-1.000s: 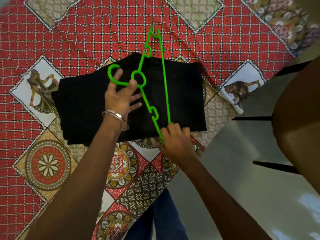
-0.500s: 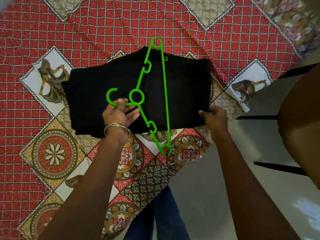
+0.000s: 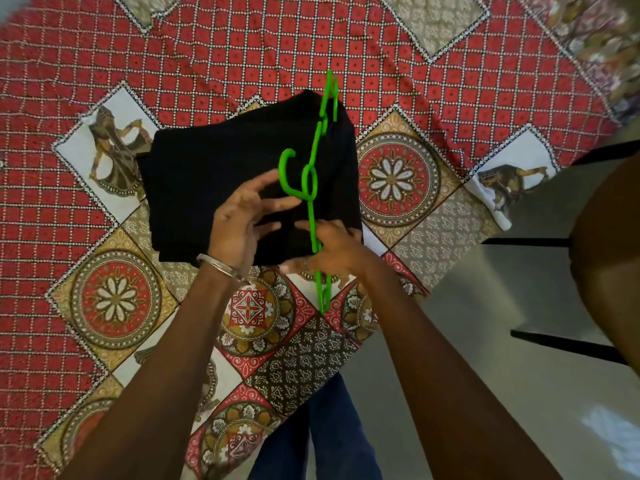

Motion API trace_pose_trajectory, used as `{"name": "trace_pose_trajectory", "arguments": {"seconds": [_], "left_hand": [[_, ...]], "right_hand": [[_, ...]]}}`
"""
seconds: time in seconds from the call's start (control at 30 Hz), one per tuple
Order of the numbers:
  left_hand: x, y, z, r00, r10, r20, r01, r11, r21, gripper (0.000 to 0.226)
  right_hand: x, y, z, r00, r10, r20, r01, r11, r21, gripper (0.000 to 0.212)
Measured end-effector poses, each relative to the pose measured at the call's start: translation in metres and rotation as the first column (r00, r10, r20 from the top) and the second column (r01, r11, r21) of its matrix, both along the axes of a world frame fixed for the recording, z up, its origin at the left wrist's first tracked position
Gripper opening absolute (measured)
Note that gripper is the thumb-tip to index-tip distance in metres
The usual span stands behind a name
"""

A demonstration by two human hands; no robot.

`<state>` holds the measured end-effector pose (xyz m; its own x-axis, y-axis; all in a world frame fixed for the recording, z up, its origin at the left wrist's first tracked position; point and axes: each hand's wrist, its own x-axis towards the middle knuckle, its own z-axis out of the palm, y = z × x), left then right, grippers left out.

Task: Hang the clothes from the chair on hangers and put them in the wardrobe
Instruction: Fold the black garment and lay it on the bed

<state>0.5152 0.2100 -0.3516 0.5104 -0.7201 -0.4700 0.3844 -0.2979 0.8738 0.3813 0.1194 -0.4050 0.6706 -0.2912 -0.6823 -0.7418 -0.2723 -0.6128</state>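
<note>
Head view: the patterned bedspread (image 3: 104, 64) fills the upper left, its edge running down to bare floor at right. Centre frame, the folded black garment (image 3: 214, 188) has shifted. The green hanger (image 3: 313, 202) has turned edge-on, left hand (image 3: 242, 220) pinching below its hook, right hand (image 3: 332, 251) gripping its lower arm; threading comes next.

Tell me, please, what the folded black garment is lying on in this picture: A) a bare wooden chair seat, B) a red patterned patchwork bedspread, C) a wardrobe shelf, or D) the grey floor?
B: the folded black garment rests flat on the red patterned patchwork bedspread, whose printed squares and medallions show all around it, beneath the thin green plastic hanger.
</note>
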Motion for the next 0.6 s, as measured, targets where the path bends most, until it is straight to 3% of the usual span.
{"name": "trace_pose_trajectory", "arguments": {"seconds": [0.03,0.1,0.17,0.23,0.33,0.43,0.53,0.6], "left_hand": [[0.001,0.002,-0.003,0.997,-0.060,-0.054,0.058,0.998,-0.032,0.048],[0.000,-0.005,-0.008,0.998,-0.044,-0.047,0.047,0.997,0.059,0.042],[-0.005,-0.018,-0.022,0.997,0.018,0.077,-0.038,0.962,0.269,0.026],[-0.007,-0.032,-0.039,0.975,-0.099,0.201,0.005,0.906,0.422,0.037],[-0.017,-0.052,-0.053,0.823,-0.455,0.339,0.170,0.768,0.617,0.068],[-0.028,-0.062,-0.058,0.696,-0.587,0.414,0.145,0.679,0.720,0.057],[-0.033,-0.067,-0.059,0.735,-0.516,0.441,0.016,0.663,0.749,0.031],[-0.029,-0.066,-0.059,0.842,-0.329,0.428,-0.087,0.699,0.709,0.031]], "right_hand": [[0.000,-0.003,0.001,0.994,-0.102,0.039,0.098,0.990,0.099,0.079],[-0.005,-0.009,0.001,0.927,-0.349,0.134,0.308,0.916,0.255,0.048],[-0.014,-0.013,0.004,0.800,-0.565,0.204,0.467,0.799,0.380,0.025],[-0.024,-0.014,0.010,0.692,-0.687,0.224,0.536,0.696,0.479,0.011],[-0.035,-0.009,0.011,0.516,-0.829,0.217,0.608,0.532,0.589,0.015],[-0.047,-0.005,0.005,0.271,-0.947,0.174,0.735,0.321,0.598,0.023],[-0.065,-0.017,-0.008,0.049,-0.997,0.057,0.820,0.073,0.567,0.028],[-0.072,-0.025,-0.016,0.015,-1.000,-0.023,0.824,-0.001,0.566,0.016]]}}
